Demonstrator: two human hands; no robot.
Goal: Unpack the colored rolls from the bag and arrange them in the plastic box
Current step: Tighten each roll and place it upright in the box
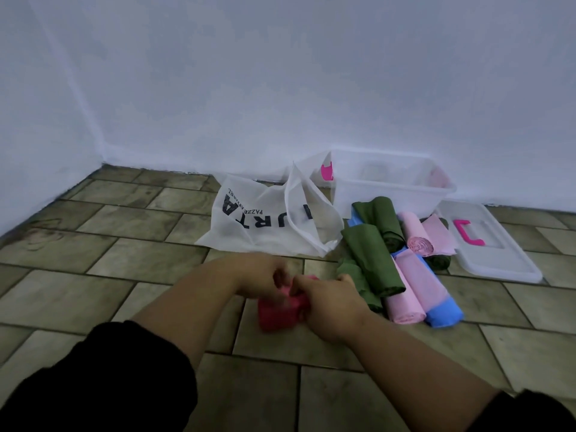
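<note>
Head view: your left hand [265, 274] and right hand [327, 304] meet low over the tiled floor [124, 275], both on one red roll [276, 313].

1. Grip, left hand: fingers curled onto the far end of the red roll.
2. Grip, right hand: fingers wrapped over the right side of the same roll. Blur hides the exact finger placement on both hands.
3. Red roll position: in front of the white bag [249, 219], left of the pile, well apart from the plastic box [374, 194].
4. White bag: lies slumped on the floor, black lettering uppermost, mouth open toward the right.
5. Pile on the floor, just right of the bag: green rolls [371, 254], pink rolls [408, 294] and a blue roll [442, 308], lying side by side and partly overlapping.
6. Plastic box: stands open against the wall [280, 88], behind the pile. A pale pink shape shows through its right end; you cannot tell what it is.
7. Lid [505, 266]: lies flat on the floor right of the pile, pink handle [467, 235] facing up.
</note>
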